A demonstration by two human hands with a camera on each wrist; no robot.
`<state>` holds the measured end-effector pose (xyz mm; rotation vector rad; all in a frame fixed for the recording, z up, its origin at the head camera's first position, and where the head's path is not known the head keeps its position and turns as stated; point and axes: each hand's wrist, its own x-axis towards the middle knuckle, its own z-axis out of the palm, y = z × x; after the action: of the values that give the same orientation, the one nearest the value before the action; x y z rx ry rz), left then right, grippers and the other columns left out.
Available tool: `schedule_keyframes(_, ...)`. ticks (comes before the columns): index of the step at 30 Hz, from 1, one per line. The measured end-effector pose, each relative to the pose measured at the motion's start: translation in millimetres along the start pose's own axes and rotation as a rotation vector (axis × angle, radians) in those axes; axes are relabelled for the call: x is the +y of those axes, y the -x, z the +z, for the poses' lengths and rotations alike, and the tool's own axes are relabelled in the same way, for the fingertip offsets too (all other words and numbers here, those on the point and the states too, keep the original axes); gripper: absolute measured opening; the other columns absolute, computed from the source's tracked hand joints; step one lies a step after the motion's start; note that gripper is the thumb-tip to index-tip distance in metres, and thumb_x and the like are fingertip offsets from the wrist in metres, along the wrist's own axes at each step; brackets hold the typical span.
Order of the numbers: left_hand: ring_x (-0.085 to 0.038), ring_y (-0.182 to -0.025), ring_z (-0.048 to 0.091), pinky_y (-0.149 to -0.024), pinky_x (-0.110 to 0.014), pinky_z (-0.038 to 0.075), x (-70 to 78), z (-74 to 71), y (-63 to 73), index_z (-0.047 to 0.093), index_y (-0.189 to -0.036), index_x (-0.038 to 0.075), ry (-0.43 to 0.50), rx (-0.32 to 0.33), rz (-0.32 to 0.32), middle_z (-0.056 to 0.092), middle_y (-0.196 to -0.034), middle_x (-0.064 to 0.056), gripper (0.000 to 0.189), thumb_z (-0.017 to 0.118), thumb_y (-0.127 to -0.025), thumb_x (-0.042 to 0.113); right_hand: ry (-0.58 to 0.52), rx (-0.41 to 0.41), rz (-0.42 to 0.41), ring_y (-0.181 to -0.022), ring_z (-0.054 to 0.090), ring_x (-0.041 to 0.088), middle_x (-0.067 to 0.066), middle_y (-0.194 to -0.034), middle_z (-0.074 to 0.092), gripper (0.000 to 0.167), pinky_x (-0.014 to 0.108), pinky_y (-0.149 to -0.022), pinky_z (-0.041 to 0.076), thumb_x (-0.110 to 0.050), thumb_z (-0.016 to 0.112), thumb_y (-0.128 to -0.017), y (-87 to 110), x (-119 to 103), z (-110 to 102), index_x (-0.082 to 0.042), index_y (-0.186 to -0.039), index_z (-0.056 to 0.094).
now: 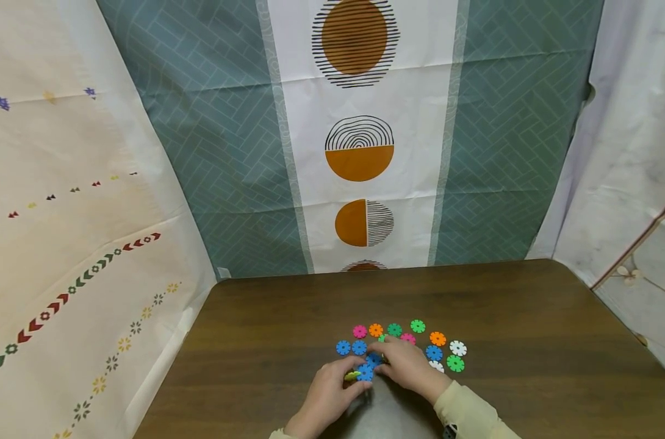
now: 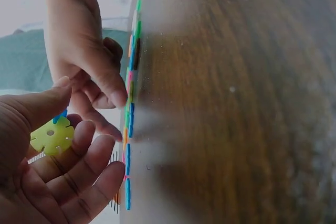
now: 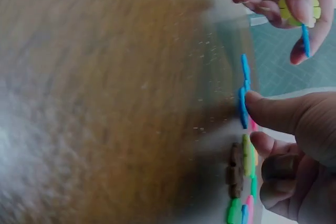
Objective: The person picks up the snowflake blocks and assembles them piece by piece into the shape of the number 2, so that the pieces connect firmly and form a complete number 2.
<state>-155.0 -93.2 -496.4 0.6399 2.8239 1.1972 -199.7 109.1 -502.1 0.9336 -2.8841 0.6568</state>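
My left hand (image 1: 328,390) pinches a yellow notched interlocking disc (image 2: 51,136) joined to a blue disc (image 1: 365,372), both held above the table. In the right wrist view the blue disc (image 3: 305,40) stands edge-on below the left thumb, across the yellow one. My right hand (image 1: 406,364) is down at the table just right of the left hand. Its thumb and index finger are on opposite edges of another blue disc (image 2: 131,120), which lies flat. Part of that disc is hidden by the fingers in the head view.
More notched discs lie flat around the right hand: blue ones (image 1: 343,347) at left, pink (image 1: 360,331), orange (image 1: 376,330) and green (image 1: 417,326) behind, white (image 1: 458,348) at right. They rest on a brown wooden table (image 1: 255,341). Patterned cloths (image 1: 233,152) hang around its sides.
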Motion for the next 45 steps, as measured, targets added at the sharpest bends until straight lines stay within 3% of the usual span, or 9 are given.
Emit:
schedule_keyframes(4, -0.006, -0.093, 0.062, -0.075, -0.03, 0.051, -0.9, 0.4, 0.4, 0.068, -0.117, 0.015, 0.039, 0.002, -0.004, 0.069, -0.108, 0.007, 0.034, 0.073, -0.088, 0.032, 0.044, 0.033, -0.023, -0.081, 0.061, 0.017, -0.002, -0.096, 0.065, 0.026, 0.034, -0.062, 0.051, -0.022, 0.079, -0.083, -0.4, 1.6, 4.3, -0.019, -0.108, 0.07)
schedule_keyframes(9, -0.001, -0.08, 0.058, -0.068, -0.025, 0.049, -2.4, 0.4, 0.5, 0.068, -0.116, 0.014, 0.075, 0.012, -0.005, 0.069, -0.101, 0.008, 0.033, 0.073, -0.088, 0.031, 0.03, 0.04, -0.022, -0.067, 0.048, 0.01, -0.005, -0.085, 0.052, 0.025, 0.025, -0.053, 0.04, -0.021, 0.083, -0.079, 0.0, 1.8, 4.3, -0.019, -0.096, 0.065)
schedule_keyframes(15, 0.0, -0.079, 0.057, -0.067, -0.025, 0.049, -4.2, 0.9, 1.1, 0.069, -0.114, 0.014, 0.078, 0.031, 0.013, 0.068, -0.098, 0.008, 0.032, 0.074, -0.087, 0.03, -0.027, 0.03, -0.009, -0.063, 0.043, 0.007, -0.009, -0.076, 0.05, 0.032, 0.025, -0.053, 0.037, -0.021, 0.085, -0.076, 5.2, -1.9, 1.4, -0.017, -0.086, 0.054)
schedule_keyframes(20, -0.001, -0.083, 0.058, -0.069, -0.025, 0.049, -5.1, 1.0, 0.4, 0.069, -0.114, 0.015, 0.082, 0.037, 0.006, 0.068, -0.101, 0.008, 0.032, 0.075, -0.087, 0.031, -0.079, 0.034, -0.012, -0.061, 0.042, 0.005, -0.013, -0.068, 0.049, 0.027, 0.024, -0.055, 0.037, -0.02, 0.08, -0.082, 13.1, -1.2, 1.0, -0.018, -0.077, 0.053)
schedule_keyframes(24, -0.002, -0.086, 0.059, -0.072, -0.025, 0.05, -4.7, 0.6, 0.1, 0.069, -0.114, 0.015, 0.067, 0.049, 0.011, 0.068, -0.104, 0.007, 0.032, 0.074, -0.087, 0.031, -0.164, 0.067, 0.0, -0.064, 0.045, 0.001, -0.016, -0.072, 0.054, 0.015, 0.024, -0.058, 0.04, -0.017, 0.071, -0.089, 20.1, 0.7, -1.9, -0.021, -0.08, 0.06)
schedule_keyframes(32, -0.002, -0.086, 0.06, -0.071, -0.026, 0.05, -1.9, -1.3, -0.8, 0.069, -0.114, 0.015, 0.082, 0.041, 0.001, 0.069, -0.102, 0.007, 0.031, 0.074, -0.087, 0.03, -0.401, 0.056, 0.066, -0.048, 0.047, 0.002, -0.006, -0.072, 0.062, 0.007, 0.023, -0.047, 0.044, -0.019, 0.061, -0.097, 32.0, 2.1, -10.2, -0.021, -0.09, 0.062)
schedule_keyframes(37, -0.003, -0.089, 0.06, -0.074, -0.027, 0.051, -0.5, -0.6, -1.2, 0.069, -0.115, 0.016, 0.078, 0.038, -0.003, 0.068, -0.104, 0.008, 0.031, 0.074, -0.088, 0.03, -0.439, 0.069, 0.08, -0.049, 0.049, 0.004, -0.002, -0.067, 0.059, 0.009, 0.024, -0.048, 0.046, -0.02, 0.06, -0.098, 36.4, -2.3, -15.9, -0.018, -0.089, 0.06)
schedule_keyframes(45, -0.001, -0.082, 0.057, -0.07, -0.025, 0.049, 5.0, -0.3, -1.8, 0.068, -0.115, 0.013, 0.122, 0.021, 0.031, 0.069, -0.099, 0.008, 0.031, 0.072, -0.089, 0.029, -0.42, 0.092, 0.062, -0.049, 0.052, 0.004, -0.005, -0.061, 0.055, 0.01, 0.023, -0.047, 0.044, -0.021, 0.059, -0.098, 39.8, -7.8, -20.1, -0.019, -0.089, 0.06)
